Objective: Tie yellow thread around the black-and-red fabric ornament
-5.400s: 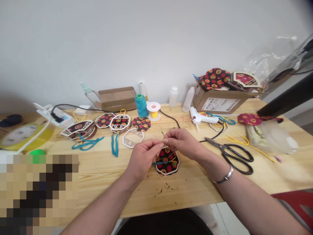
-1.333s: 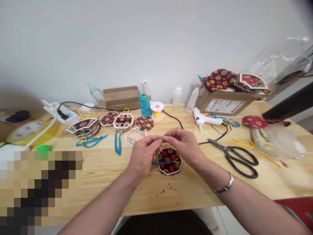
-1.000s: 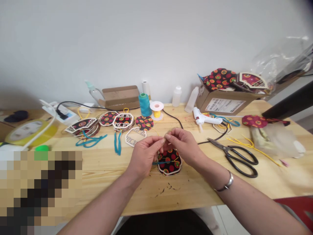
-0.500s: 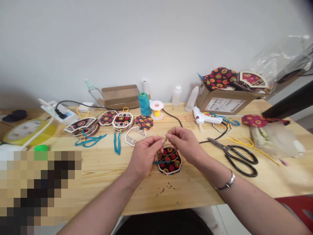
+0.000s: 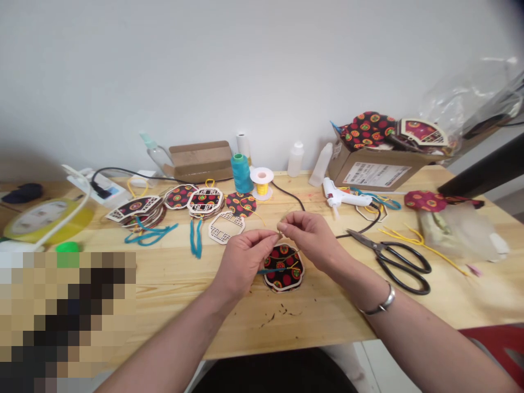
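My left hand and my right hand meet fingertip to fingertip above a scalloped patterned piece with a pale rim. Both hands are closed in a pinch on a thin yellowish cord, mostly hidden by the fingers. A teal cord lies across the patterned piece and runs under my left hand. Dark crumbs lie on the wood in front of it.
Black-handled scissors and a white glue gun lie right. Behind stand a teal thread cone, a yellow cord spool and a carton. Finished ornaments and a pale openwork frame are left.
My left fingertips have shifted slightly right, closer to my right fingertips. The patterned piece beneath has stayed in place.
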The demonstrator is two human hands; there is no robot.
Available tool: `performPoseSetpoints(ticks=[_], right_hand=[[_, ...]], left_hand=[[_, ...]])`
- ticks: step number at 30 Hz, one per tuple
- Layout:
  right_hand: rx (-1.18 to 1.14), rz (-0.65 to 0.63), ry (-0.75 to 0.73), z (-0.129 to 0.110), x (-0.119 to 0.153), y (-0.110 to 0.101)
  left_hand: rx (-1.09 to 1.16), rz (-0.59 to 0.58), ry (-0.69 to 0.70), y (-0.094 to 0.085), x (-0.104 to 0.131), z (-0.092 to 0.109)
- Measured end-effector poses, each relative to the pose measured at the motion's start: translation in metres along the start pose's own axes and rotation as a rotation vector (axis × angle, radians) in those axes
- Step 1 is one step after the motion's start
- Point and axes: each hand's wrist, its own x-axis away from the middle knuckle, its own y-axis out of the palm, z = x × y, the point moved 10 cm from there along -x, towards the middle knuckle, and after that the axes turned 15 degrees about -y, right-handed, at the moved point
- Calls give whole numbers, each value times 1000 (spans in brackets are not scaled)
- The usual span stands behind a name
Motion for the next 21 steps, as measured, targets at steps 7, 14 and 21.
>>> performPoseSetpoints(ticks=[7,14,21], right_hand=[[-25,-26,25,1,1,2],[-153,-70,131,8,4,8],[-89,-106,129,8,3,7]], left_hand=[[33,9,-12,0,1,1],[54,11,-25,-3,-1,-4],[38,8,-17,-4,-2,-3]])
